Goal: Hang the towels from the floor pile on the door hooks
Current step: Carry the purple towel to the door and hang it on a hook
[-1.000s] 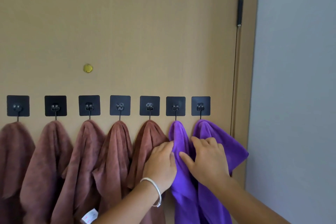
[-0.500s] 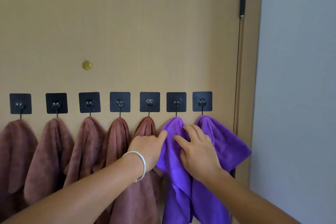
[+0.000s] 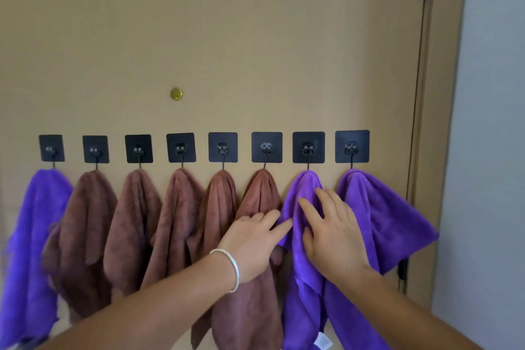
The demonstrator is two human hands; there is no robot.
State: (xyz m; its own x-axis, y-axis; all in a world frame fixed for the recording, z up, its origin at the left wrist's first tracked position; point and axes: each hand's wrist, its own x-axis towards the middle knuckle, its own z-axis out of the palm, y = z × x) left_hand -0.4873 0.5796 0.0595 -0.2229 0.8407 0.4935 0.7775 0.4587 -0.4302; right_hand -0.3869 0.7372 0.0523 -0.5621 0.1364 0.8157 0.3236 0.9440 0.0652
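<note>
Several black square hooks (image 3: 308,147) run in a row across the tan door (image 3: 227,37), each bearing a towel. A purple towel (image 3: 304,287) hangs from the second hook from the right. My right hand (image 3: 331,231) lies flat on it with straight fingers. My left hand (image 3: 254,239), with a white bangle on the wrist, touches that towel's left edge with extended fingers, over a brown towel (image 3: 257,196). Another purple towel (image 3: 383,221) hangs at the far right, and one more purple towel (image 3: 34,236) at the far left. Several brown towels fill the hooks between.
A small brass peephole (image 3: 176,93) sits above the hooks. The door's hinge edge and frame (image 3: 426,122) run down the right, with a grey wall (image 3: 488,150) beyond. The floor is out of view.
The view has shifted left, bringing the leftmost hook and its purple towel into sight. Both hands have stayed on the second purple towel, fingers flatter than before.
</note>
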